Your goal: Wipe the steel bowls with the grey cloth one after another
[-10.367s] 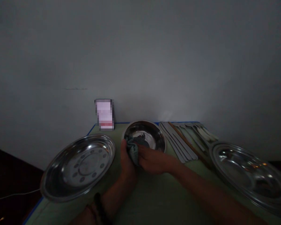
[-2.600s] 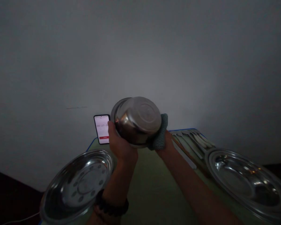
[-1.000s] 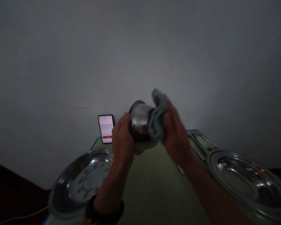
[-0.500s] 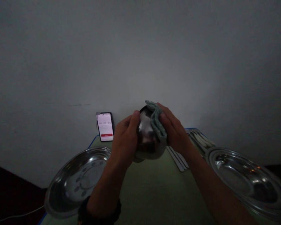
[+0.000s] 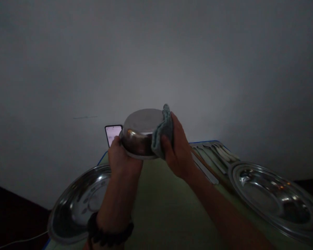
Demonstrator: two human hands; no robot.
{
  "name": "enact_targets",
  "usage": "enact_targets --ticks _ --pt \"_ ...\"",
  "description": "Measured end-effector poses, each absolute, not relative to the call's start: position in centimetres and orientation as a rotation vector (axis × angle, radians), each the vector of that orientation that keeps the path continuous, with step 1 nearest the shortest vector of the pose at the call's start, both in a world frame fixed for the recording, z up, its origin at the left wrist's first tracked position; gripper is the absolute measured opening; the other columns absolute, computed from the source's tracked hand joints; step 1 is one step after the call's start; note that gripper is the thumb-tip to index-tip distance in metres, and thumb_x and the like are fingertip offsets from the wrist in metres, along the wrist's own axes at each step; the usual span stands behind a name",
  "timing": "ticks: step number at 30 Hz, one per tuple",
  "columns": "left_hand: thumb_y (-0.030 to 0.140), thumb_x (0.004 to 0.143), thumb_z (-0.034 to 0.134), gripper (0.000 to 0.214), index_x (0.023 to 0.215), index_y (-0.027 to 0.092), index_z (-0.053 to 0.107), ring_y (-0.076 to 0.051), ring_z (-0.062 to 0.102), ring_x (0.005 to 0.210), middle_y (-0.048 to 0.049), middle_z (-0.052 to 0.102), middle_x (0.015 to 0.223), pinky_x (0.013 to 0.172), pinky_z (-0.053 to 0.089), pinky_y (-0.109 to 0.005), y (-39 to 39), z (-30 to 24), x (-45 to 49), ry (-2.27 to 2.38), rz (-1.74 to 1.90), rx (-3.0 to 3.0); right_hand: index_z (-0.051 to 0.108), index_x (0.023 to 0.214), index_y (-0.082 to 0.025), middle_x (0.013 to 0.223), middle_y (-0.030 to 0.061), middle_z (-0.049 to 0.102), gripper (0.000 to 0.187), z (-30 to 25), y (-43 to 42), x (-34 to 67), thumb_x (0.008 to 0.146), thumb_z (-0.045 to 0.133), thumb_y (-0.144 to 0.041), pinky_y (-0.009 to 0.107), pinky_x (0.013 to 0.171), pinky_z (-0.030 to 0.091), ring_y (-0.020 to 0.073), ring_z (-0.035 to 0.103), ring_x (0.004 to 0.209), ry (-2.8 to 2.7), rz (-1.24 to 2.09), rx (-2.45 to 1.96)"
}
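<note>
A shiny metal bowl [image 5: 141,130] is held up over the table, its flat base turned upward and its rim downward. My left hand [image 5: 122,156] grips the bowl's rim at the lower left, thumb on the outside. On the other side, my right hand [image 5: 176,149] is closed on a folded grey-green cloth [image 5: 163,133] and presses it against the bowl's side wall. The inside of the bowl is hidden from me.
A large metal basin [image 5: 73,208] stands at the left, another basin [image 5: 266,194] at the right. Several utensils [image 5: 221,152] lie along the right back of the green table [image 5: 167,215]. A phone [image 5: 113,133] leans at the wall [image 5: 156,62].
The bowl has tilted so its base now faces up, and it has moved left. Both hands moved with it; the cloth stays in my right hand, against the bowl's side.
</note>
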State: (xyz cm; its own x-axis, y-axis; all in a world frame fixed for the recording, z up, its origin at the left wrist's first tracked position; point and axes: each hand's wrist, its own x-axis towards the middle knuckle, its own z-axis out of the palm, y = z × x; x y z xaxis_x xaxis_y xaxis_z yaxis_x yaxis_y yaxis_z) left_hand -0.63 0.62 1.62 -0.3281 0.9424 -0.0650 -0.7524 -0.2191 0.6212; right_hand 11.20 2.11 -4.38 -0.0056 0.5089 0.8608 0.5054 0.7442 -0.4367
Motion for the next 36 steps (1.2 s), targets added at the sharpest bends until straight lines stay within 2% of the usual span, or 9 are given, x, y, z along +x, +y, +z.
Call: enact_targets --ticks 4,9,12,16,21,27,31,33,36 --pt "0.025 0.094 0.035 0.034 0.096 0.015 0.067 -0.017 0.068 0.093 -0.0062 0.072 0.081 0.083 0.053 -0.026 0.3 1.0 1.4 0.649 1.798 0.347 0.025 0.143 -0.006 0.149 0.0193 0.032 0.068 -4.9 1.6 9.9 0.090 0.044 -0.042 0.051 0.116 0.021 0.0280 0.017 0.143 -1.736 -0.253 -0.927" --pt "0.036 0.091 0.048 0.029 0.089 0.016 0.070 -0.017 0.065 0.096 -0.0052 0.071 0.092 0.085 0.051 -0.026 -0.6 -0.6 3.8 0.755 1.800 0.550 0.031 0.142 -0.009 0.147 0.0159 0.038 0.058 -3.7 1.2 10.9 0.093 0.041 -0.038 0.046 0.115 0.026 0.0235 0.028 0.140 -1.762 -0.271 -0.917" --pt "0.037 0.088 0.053 0.030 0.069 0.019 0.066 -0.013 0.059 0.073 0.0001 0.064 0.071 0.065 0.047 -0.020 -1.3 -1.0 3.9 0.985 1.851 0.973 0.038 0.138 -0.009 0.146 0.0148 0.040 0.051 -2.4 0.8 12.1 0.093 0.039 -0.032 0.046 0.116 0.024 0.0223 0.025 0.141 -1.757 -0.206 -0.845" --pt "0.037 0.089 0.048 0.047 0.046 0.020 0.041 -0.010 0.033 0.047 0.0038 0.036 0.048 0.043 0.029 -0.023 -1.8 -0.7 3.0 1.291 1.817 1.354 0.050 0.130 -0.013 0.137 0.0109 0.052 0.041 -1.7 1.2 12.8 0.094 0.036 -0.028 0.044 0.115 0.026 0.0204 0.034 0.137 -1.787 -0.004 -0.763" --pt "0.057 0.086 0.043 0.056 0.044 0.021 0.036 -0.010 0.028 0.043 0.0034 0.033 0.044 0.037 0.021 -0.026 -1.2 0.2 0.8 1.496 1.632 1.502 0.058 0.119 -0.021 0.123 0.0079 0.063 0.036 -1.7 2.7 14.5 0.095 0.036 -0.036 0.045 0.103 0.040 0.0224 0.054 0.119 -1.515 0.241 -0.858" --pt "0.046 0.085 0.047 0.053 0.040 0.019 0.041 -0.008 0.029 0.040 0.0040 0.032 0.040 0.037 0.021 -0.023 -1.0 1.4 -0.9 1.564 1.417 1.811 0.057 0.118 -0.025 0.123 0.0064 0.058 0.032 -0.2 1.7 16.7 0.093 0.041 -0.038 0.039 0.103 0.036 0.0202 0.051 0.117 -1.417 0.164 -0.779" --pt "0.041 0.083 0.051 0.050 0.039 0.019 0.040 -0.007 0.028 0.039 0.0045 0.032 0.040 0.037 0.021 -0.021 -1.7 1.5 -1.6 1.375 1.354 1.955 0.063 0.090 -0.020 0.087 0.0020 0.064 0.026 0.1 0.9 16.1 0.088 0.051 -0.042 0.029 0.077 0.045 0.0157 0.057 0.082 -1.816 0.393 -0.810" --pt "0.044 0.078 0.058 0.049 0.038 0.018 0.045 -0.007 0.028 0.037 0.0040 0.034 0.039 0.035 0.019 -0.021 -1.7 1.4 -2.3 1.294 1.353 1.927 0.060 0.074 -0.019 0.066 -0.0025 0.056 0.033 0.2 0.8 16.0 0.088 0.051 -0.047 0.024 0.060 0.041 0.0117 0.050 0.064 -1.880 0.533 -0.831" --pt "0.051 0.072 0.064 0.046 0.040 0.018 0.055 -0.008 0.033 0.033 0.0015 0.042 0.038 0.032 0.018 -0.021 -1.2 1.0 -3.2 1.141 1.391 1.750 0.060 0.067 -0.018 0.060 -0.0039 0.053 0.038 0.4 0.8 16.5 0.086 0.052 -0.051 0.022 0.054 0.037 0.0100 0.046 0.058 -1.851 0.661 -0.810"
